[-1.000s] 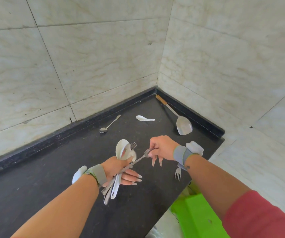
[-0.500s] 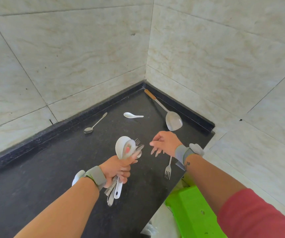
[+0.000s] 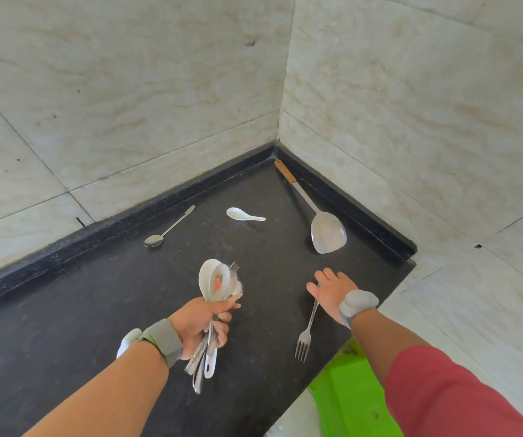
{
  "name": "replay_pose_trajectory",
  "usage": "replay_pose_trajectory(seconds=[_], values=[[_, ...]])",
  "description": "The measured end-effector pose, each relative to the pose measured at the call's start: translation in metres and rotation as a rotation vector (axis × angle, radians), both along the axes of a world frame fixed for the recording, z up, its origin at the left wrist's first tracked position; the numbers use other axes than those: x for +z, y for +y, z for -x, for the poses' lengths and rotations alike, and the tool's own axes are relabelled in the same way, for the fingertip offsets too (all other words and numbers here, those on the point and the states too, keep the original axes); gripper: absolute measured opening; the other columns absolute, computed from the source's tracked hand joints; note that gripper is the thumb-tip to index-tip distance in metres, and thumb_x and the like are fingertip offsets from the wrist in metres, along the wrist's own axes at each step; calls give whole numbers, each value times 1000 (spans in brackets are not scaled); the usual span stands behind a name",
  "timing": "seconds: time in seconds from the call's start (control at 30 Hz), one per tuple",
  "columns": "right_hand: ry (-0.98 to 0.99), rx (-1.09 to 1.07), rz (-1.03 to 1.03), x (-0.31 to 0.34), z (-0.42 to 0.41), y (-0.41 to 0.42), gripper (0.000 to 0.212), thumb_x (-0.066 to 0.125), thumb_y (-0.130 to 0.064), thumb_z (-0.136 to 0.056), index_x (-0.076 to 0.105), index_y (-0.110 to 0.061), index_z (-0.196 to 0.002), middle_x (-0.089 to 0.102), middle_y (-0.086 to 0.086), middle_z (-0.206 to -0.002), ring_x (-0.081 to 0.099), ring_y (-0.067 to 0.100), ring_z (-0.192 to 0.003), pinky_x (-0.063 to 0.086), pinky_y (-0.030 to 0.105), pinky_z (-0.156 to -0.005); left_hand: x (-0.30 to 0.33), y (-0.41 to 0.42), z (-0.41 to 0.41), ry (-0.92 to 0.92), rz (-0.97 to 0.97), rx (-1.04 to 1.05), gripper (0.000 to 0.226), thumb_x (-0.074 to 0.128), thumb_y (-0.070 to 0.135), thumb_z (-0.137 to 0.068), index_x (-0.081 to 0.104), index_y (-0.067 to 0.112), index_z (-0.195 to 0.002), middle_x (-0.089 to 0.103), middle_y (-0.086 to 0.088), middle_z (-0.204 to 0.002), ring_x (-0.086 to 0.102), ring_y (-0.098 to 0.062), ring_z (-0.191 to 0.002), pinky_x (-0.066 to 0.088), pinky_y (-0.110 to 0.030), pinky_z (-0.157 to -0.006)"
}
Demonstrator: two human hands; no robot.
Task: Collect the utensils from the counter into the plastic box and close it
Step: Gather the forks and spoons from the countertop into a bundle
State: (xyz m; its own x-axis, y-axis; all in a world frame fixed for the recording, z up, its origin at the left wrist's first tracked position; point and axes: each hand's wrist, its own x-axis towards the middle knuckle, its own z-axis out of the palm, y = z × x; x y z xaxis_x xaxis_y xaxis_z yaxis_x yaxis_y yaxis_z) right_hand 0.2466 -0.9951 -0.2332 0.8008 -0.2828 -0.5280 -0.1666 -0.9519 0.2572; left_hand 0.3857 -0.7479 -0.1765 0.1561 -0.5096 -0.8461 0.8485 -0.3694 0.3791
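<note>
My left hand (image 3: 205, 323) grips a bundle of utensils (image 3: 217, 285): white spoons, forks and metal handles sticking out below the fist. My right hand (image 3: 332, 288) hovers open above the handle of a metal fork (image 3: 306, 337) that lies near the counter's right edge. Farther back on the black counter (image 3: 96, 310) lie a metal spoon (image 3: 168, 228), a small white ceramic spoon (image 3: 243, 214) and a large metal spatula (image 3: 325, 228) with a wooden handle. The plastic box is not in view.
Tiled walls meet at the back corner behind a black raised kerb. A bright green plastic object (image 3: 351, 402) sits below the counter's right edge, beside my right arm.
My right hand passed a spoon into the left hand's bundle, let go and moved right with fingers spread over the fork. The view shifted left.
</note>
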Motion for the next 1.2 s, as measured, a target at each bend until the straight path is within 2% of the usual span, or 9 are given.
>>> replay_pose_trajectory(seconds=[0.17, 0.27, 0.33, 0.43, 0.57, 0.67, 0.8, 1.03, 1.2], values=[[74, 142, 2, -7, -15, -13, 46, 45, -9, -94, 42, -19, -138, 28, 15, -149, 24, 35, -138, 30, 44, -107, -9, -7, -8, -21, -37, 142, 19, 52, 21, -95, 51, 11, -79, 27, 8, -34, 23, -4, -23, 24, -11, -31], [89, 55, -99, -8, -20, -18, 38, 42, -11, -94, 45, -17, -132, 37, 12, -139, 33, 31, -131, 37, 41, -100, -12, -5, -12, -86, -83, 241, 22, 60, 26, -90, 51, 12, -75, 25, 8, -34, 22, -5, -24, 21, -10, -30], [22, -117, -244, -5, -21, -16, 17, 43, -16, -95, 54, -21, -107, 47, 9, -117, 44, 29, -120, 42, 36, -83, -12, -2, -15, -119, -104, 281, 24, 63, 31, -88, 54, 12, -78, 26, 8, -35, 21, -5, -25, 21, -10, -30], [-218, -524, -640, 10, -30, 4, 27, 44, -17, -95, 45, -26, -70, 58, -1, -71, 64, 25, -71, 42, 17, -49, -11, 5, -22, -165, -110, 336, 24, 61, 32, -89, 58, 9, -83, 30, 6, -35, 26, -6, -25, 28, -12, -31], [-386, -796, -1113, 46, -58, 64, 18, 39, -22, -99, 48, -11, -87, 61, 9, -53, 35, 14, -25, 26, 20, -31, -6, 22, -33, -202, -60, 438, 27, 56, 31, -92, 58, 5, -86, 56, -2, -40, 39, -10, -25, 39, -18, -33], [-397, -879, -1394, 62, -76, 106, 18, 30, -19, -101, 47, -11, -98, 47, 3, -45, 21, 13, -25, 20, 20, -34, 2, 32, -40, -231, -45, 428, 27, 56, 32, -92, 57, 6, -85, 72, -8, -57, 40, -10, -27, 39, -18, -34], [-285, -968, -1733, 76, -91, 156, 20, 26, -5, -100, 43, -11, -109, 43, 3, -49, 24, 12, -29, 20, 20, -40, 12, 50, -56, -249, -14, 461, 24, 54, 31, -94, 56, 7, -88, 75, -8, -63, 42, -10, -35, 37, -14, -33], [-265, -1012, -1669, 78, -118, 217, 21, 38, -10, -101, 43, -5, -81, 61, 9, -46, 31, 14, -24, 23, 12, -35, 12, 81, -87, -212, 85, 520, 28, 51, 32, -95, 58, 9, -83, 76, -8, -67, 53, -11, -34, 42, -14, -35], [-225, -1151, -1699, 71, -143, 233, 29, 37, -14, -102, 44, -6, -75, 57, 12, -43, 29, 13, -22, 24, 8, -33, 1, 97, -106, -137, 160, 555, 32, 43, 37, -97, 59, 11, -88, 78, -5, -73, 59, -17, -61, 52, -22, -51]])
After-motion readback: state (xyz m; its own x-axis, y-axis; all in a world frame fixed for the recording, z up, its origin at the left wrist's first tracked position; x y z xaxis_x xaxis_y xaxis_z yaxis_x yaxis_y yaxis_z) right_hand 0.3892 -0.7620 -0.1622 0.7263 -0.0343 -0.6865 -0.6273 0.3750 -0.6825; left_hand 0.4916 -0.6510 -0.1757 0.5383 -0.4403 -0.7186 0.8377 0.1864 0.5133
